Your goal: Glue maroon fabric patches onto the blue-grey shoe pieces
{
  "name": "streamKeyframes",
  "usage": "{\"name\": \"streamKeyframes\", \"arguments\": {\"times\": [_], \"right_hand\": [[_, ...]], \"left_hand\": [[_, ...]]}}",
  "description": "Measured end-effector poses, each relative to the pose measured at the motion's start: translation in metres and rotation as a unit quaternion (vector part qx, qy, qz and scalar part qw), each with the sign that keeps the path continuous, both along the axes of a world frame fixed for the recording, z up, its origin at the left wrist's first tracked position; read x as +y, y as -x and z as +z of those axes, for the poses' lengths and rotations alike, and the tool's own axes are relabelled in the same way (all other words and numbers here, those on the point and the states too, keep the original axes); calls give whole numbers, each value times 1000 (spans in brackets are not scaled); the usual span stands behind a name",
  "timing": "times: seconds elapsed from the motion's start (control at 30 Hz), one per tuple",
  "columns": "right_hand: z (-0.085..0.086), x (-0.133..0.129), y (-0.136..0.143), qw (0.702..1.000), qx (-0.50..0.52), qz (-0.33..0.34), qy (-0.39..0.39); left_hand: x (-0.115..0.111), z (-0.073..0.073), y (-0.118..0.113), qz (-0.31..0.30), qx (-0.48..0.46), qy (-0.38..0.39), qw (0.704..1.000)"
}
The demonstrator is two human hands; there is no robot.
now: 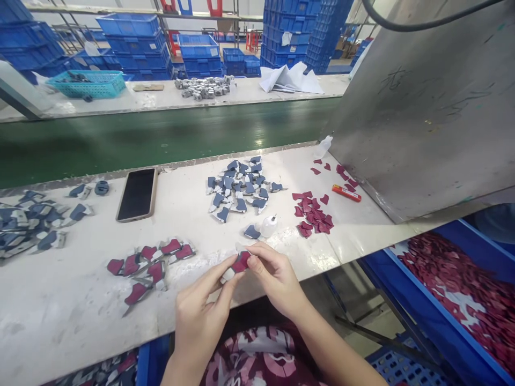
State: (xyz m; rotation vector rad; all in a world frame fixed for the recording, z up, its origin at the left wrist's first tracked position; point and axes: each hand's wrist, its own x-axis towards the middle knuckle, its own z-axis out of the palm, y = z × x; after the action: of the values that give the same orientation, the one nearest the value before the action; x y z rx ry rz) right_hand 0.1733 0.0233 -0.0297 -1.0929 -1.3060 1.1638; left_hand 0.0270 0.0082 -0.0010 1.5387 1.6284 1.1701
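A small grey and white part with a dark red face (pixel 241 261) is held between both hands near the table's front edge. My left hand (pixel 205 300) pinches its left side, and my right hand (pixel 277 279) has thumb and fingers on its right side. Just beyond the hands are a small white bottle (pixel 269 226) with a thin tip and one blue-faced part (pixel 252 232). Farther back lies a pile of blue-faced parts (pixel 239 187). Loose dark red pieces (pixel 314 214) lie to the right, and several red-faced parts (pixel 155 261) rest to the left.
A phone (pixel 138 194) and more blue-faced parts (pixel 32 220) lie left. A red-orange tube (pixel 346 193) is near the upright metal panel (pixel 426 107). Behind runs a green belt (pixel 169 142). A blue bin (pixel 454 316) of red pieces stands at lower right.
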Motion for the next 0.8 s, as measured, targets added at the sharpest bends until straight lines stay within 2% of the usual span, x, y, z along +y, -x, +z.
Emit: {"name": "streamKeyframes", "arguments": {"times": [0.1, 0.2, 0.3, 0.43, 0.57, 0.73, 0.8], "right_hand": [[0, 3, -8, 994, -75, -19, -82], [5, 6, -18, 958, -187, -51, -213], [10, 8, -23, 930, -232, -17, -286], [11, 8, -24, 921, -249, 26, -299], [5, 6, -20, 915, -256, -1, -311], [0, 6, -16, 910, -245, -14, -335], [0, 5, -15, 911, -232, -21, -340]], "left_hand": [[1, 6, 4, -26, -60, 86, 994], [1, 11, 6, -63, -160, 154, 973], [1, 13, 8, -84, -205, 197, 955], [0, 16, 10, -101, -246, 245, 932], [3, 16, 13, -109, -251, 260, 926], [8, 9, 18, -152, -256, 268, 916], [9, 8, 17, -137, -267, 279, 912]]}}
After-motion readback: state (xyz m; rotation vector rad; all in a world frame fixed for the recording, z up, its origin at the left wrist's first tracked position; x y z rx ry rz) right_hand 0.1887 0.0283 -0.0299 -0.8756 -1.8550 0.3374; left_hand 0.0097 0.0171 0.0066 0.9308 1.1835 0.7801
